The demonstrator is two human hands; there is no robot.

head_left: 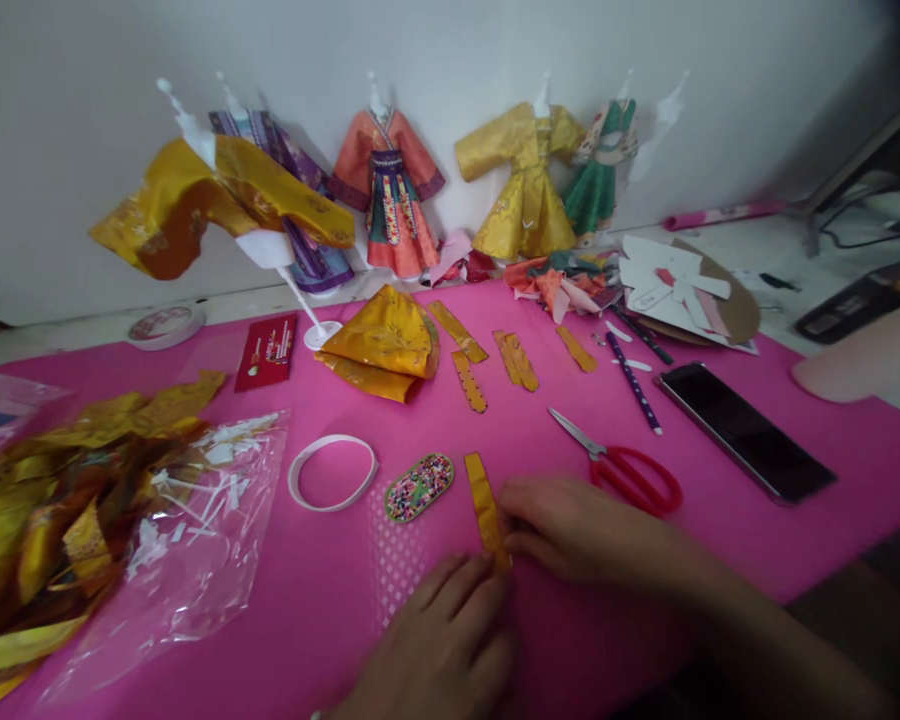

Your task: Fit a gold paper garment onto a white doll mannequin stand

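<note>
A narrow gold fabric strip lies on the pink mat between my hands. My left hand is closed, its fingertips at the strip's lower end. From the right, my right hand is closed with its fingertips pinched at the strip's edge. Beyond my right hand lie scissors with red handles, blades apart. Left of the strip are an oval case of colourful beads and a roll of white tape. Several cut gold pieces and a folded gold skirt lie farther back.
Along the wall stand several doll stands wearing small costumes, including a coral-and-green one. Gold scraps and a plastic bag cover the left. A phone, a dotted purple pen and white paper pieces lie right.
</note>
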